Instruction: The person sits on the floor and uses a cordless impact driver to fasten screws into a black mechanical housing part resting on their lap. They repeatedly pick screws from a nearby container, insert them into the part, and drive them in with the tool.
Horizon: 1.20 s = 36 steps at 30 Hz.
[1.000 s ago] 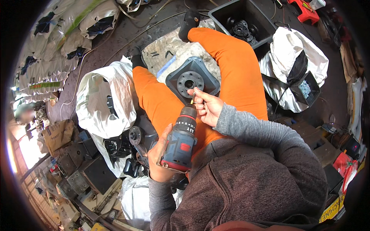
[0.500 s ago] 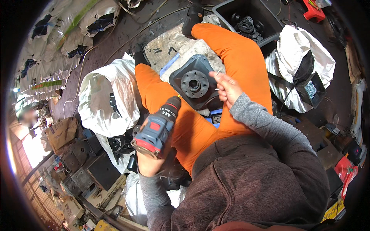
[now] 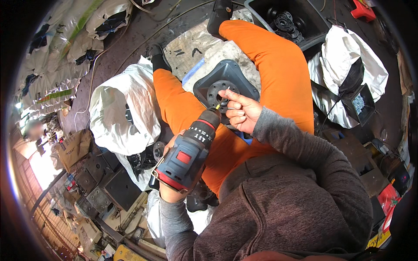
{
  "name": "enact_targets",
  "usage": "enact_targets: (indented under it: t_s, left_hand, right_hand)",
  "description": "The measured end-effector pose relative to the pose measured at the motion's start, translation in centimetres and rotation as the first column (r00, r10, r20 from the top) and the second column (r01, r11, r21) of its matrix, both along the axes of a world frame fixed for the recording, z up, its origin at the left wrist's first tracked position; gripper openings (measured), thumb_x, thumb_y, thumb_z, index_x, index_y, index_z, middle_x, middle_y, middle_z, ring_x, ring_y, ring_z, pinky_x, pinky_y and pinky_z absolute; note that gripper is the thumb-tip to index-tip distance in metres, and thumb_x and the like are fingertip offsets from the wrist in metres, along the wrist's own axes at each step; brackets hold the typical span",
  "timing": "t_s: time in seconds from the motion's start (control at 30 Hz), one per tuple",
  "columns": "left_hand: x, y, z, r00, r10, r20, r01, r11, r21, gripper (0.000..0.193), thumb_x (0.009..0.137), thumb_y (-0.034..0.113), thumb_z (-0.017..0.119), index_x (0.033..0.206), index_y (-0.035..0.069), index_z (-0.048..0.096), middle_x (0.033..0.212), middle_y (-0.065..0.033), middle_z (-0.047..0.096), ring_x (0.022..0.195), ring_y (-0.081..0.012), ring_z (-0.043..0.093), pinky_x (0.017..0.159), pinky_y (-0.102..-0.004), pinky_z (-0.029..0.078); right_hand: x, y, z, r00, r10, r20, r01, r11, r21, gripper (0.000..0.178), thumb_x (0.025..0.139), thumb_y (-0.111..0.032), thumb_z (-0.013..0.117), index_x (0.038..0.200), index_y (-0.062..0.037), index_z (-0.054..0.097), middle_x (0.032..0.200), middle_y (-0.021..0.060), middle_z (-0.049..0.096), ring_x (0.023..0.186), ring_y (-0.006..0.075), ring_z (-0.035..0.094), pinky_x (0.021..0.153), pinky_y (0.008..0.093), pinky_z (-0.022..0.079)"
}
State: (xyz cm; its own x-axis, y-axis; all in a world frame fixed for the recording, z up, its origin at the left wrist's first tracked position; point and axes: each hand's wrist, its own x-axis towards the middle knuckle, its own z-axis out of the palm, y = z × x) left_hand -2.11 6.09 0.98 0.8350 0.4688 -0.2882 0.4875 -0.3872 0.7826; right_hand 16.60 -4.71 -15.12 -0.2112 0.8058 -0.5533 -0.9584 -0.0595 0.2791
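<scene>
1. The left hand (image 3: pixel 171 193) held a blue-grey and red cordless drill (image 3: pixel 183 157), its fingers closed around the grip; whether one pressed the trigger could not be told.
2. The drill's yellowish bit (image 3: pixel 218 105) pointed away from the body, just beside the right hand (image 3: pixel 244 114).
3. The right hand's thumb and forefinger were pinched together on a small pale piece (image 3: pixel 228 88), too small to identify, while the other fingers were curled.
4. Beneath these fingertips, a grey square flanged part (image 3: pixel 226 71) with a round, holed hub (image 3: pixel 214 90) sat between the orange trouser legs (image 3: pixel 281 71), toward the near edge of a pale mat (image 3: pixel 185 43) on the floor.
5. Past the mat's right edge stood a black crate (image 3: pixel 320 37) of dark round parts (image 3: pixel 285 24).
6. A white sack (image 3: pixel 126 93) stood off the mat's near left corner; another (image 3: pixel 370 56) lay well beyond its right edge, beside a black tray (image 3: pixel 369 111) of small silvery pieces (image 3: pixel 358 104).
</scene>
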Motion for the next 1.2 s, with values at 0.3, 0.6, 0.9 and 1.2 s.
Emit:
enact_targets:
  t_s: [0.3, 0.6, 0.9, 1.2]
  left_hand:
    - [-0.4, 0.1, 0.1, 0.962, -0.248, -0.116, 0.273, 0.882, 0.383, 0.057, 0.078, 0.008, 0.07, 0.131, 0.002, 0.049, 0.121, -0.0143, 0.059, 0.116, -0.0292, 0.055, 0.099, -0.0397, 0.043]
    - [-2.6, -2.8, -1.3, 0.996, 0.08, -0.035, -0.071, 0.976, 0.205, 0.075, 0.071, 0.012, 0.078, 0.137, 0.005, 0.044, 0.109, -0.0155, 0.067, 0.087, -0.0261, 0.071, 0.072, -0.0317, 0.056]
    - [-1.1, 0.8, 0.3, 0.984, -0.155, -0.083, 0.175, 0.914, 0.366, 0.038, 0.069, 0.006, 0.071, 0.107, 0.008, 0.067, 0.102, -0.0125, 0.067, 0.096, -0.0341, 0.064, 0.087, -0.044, 0.05]
    - [1.3, 3.5, -1.8, 0.988, -0.074, -0.132, 0.099, 0.976, 0.195, 0.025, 0.078, 0.003, 0.069, 0.103, 0.001, 0.066, 0.092, -0.0104, 0.069, 0.085, -0.0252, 0.067, 0.076, -0.0358, 0.052]
  right_hand:
    - [-1.0, -0.3, 1.6, 0.995, -0.049, -0.088, 0.056, 0.995, 0.078, 0.021, 0.098, -0.03, 0.056, 0.114, -0.017, 0.059, 0.058, -0.0081, 0.043, 0.049, 0.0027, 0.039, 0.041, 0.0171, 0.03]
    - [-1.4, -0.7, 2.1, 0.999, 0.039, -0.024, -0.037, 0.997, 0.072, 0.024, 0.098, -0.028, 0.057, 0.118, -0.015, 0.059, 0.06, -0.0083, 0.04, 0.049, 0.0022, 0.036, 0.041, 0.0165, 0.028]
    - [1.2, -3.0, -0.9, 0.624, 0.155, 0.766, 0.113, 0.952, -0.284, 0.041, 0.095, -0.029, 0.061, 0.13, -0.009, 0.053, 0.063, -0.0092, 0.035, 0.046, 0.0003, 0.027, 0.039, 0.0173, 0.023]
    - [-0.1, -0.3, -9.3, 0.1, 0.426, 0.899, -0.104, 0.903, -0.416, 0.037, 0.089, -0.033, 0.068, 0.104, 0.0002, 0.064, 0.081, 0.0039, 0.065, 0.073, 0.0111, 0.057, 0.069, 0.0265, 0.047]
